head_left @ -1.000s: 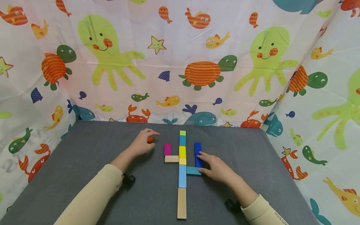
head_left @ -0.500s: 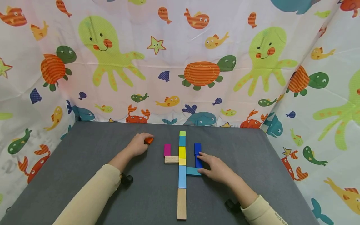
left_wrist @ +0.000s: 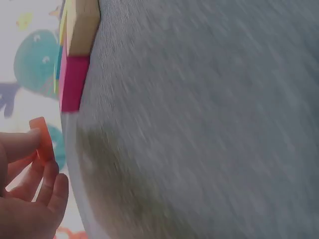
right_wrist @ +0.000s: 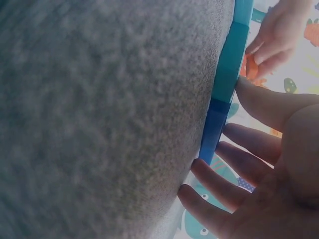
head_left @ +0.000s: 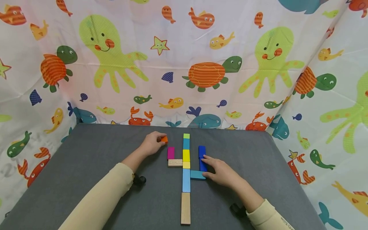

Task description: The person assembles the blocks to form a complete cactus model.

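My left hand point(head_left: 150, 143) pinches a small orange block point(head_left: 164, 139) between thumb and fingers, above and left of the magenta block point(head_left: 171, 153). The left wrist view shows the orange block point(left_wrist: 44, 142) held up over the cloth by the fingertips. With fingers spread and relaxed, my right hand point(head_left: 221, 171) rests along the two dark blue blocks point(head_left: 202, 150) and the end of the teal block point(head_left: 197, 175). In the right wrist view its thumb lies near the teal block point(right_wrist: 229, 62), and the fingertips are beside the dark blue block point(right_wrist: 212, 127).
A straight column runs down the middle: green, blue, yellow point(head_left: 186, 155), light blue point(head_left: 186, 180) and a plain wooden block point(head_left: 185, 208) at the near end. Another wooden block point(head_left: 175, 163) juts left below the magenta one. A grey cloth point(head_left: 86, 159) covers the table; a sea-animal curtain point(head_left: 172, 57) stands behind.
My left hand first drew back left slightly, turning the orange block, then moved right with it toward the column. The right hand and the laid blocks have stayed in place.
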`<state>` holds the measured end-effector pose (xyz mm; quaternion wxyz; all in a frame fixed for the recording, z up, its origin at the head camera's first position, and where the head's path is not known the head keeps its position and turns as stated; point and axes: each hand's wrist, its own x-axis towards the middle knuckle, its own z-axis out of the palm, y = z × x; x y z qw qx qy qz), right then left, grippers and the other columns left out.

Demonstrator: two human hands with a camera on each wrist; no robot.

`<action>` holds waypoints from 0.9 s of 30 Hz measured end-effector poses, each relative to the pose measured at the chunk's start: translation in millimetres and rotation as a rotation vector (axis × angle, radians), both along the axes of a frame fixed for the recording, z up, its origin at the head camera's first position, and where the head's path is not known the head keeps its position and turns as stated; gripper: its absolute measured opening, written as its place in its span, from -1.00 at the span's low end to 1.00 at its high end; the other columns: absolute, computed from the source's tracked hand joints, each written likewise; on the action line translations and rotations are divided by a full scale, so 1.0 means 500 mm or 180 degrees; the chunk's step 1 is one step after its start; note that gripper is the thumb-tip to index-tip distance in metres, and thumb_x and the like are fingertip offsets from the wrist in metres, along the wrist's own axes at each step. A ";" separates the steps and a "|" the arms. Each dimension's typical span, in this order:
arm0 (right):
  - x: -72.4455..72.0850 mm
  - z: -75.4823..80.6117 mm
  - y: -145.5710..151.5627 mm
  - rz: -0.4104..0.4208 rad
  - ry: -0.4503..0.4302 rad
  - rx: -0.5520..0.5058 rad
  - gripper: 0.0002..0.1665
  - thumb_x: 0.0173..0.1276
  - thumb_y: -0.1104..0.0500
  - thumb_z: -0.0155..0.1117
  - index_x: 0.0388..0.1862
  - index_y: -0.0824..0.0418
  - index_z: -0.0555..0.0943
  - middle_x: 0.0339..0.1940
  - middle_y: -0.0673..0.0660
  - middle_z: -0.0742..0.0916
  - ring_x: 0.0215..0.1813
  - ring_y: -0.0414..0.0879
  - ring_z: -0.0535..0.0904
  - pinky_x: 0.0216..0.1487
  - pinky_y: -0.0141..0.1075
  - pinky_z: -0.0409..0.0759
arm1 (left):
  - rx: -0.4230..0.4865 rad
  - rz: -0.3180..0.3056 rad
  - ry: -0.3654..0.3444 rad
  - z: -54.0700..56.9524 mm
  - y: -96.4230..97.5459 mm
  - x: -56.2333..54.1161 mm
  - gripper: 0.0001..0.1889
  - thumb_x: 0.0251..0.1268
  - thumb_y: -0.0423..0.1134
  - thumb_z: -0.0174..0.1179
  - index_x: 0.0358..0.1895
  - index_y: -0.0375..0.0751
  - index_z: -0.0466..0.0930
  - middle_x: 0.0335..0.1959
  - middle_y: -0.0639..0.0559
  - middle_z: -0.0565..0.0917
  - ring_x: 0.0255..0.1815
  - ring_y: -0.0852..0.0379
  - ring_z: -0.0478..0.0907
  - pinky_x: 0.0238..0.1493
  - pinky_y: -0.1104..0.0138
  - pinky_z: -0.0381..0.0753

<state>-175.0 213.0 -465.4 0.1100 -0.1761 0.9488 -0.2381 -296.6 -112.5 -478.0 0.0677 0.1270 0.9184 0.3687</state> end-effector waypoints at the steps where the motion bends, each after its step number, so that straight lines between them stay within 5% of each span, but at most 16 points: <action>1: 0.001 0.000 0.001 -0.0002 -0.0004 -0.0001 -0.27 0.52 0.04 0.41 0.56 0.25 0.48 0.64 0.23 0.44 0.61 0.29 0.37 0.53 0.24 0.36 | -0.0006 -0.0016 0.0000 0.000 0.010 -0.001 -0.57 0.54 -0.34 0.28 0.40 -0.26 0.61 0.27 -0.26 0.63 0.17 -0.17 0.57 0.29 -0.02 0.61; 9: 0.005 0.003 0.002 -0.0009 -0.0001 -0.0008 -0.27 0.52 0.04 0.42 0.57 0.24 0.47 0.65 0.22 0.44 0.61 0.29 0.37 0.53 0.24 0.36 | -0.0144 -0.0086 -0.0020 -0.005 0.054 -0.002 -0.60 0.55 -0.35 0.26 0.38 -0.21 0.63 0.29 -0.22 0.62 0.19 -0.16 0.57 0.33 0.00 0.59; 27: 0.007 0.002 -0.008 -0.0022 -0.0010 0.0004 -0.26 0.51 0.03 0.42 0.58 0.22 0.47 0.65 0.20 0.43 0.62 0.27 0.36 0.53 0.23 0.36 | -0.0123 -0.0127 -0.0222 -0.010 0.052 0.005 -0.62 0.48 -0.36 0.23 0.30 -0.23 0.69 0.22 -0.19 0.66 0.10 -0.11 0.53 0.27 0.04 0.63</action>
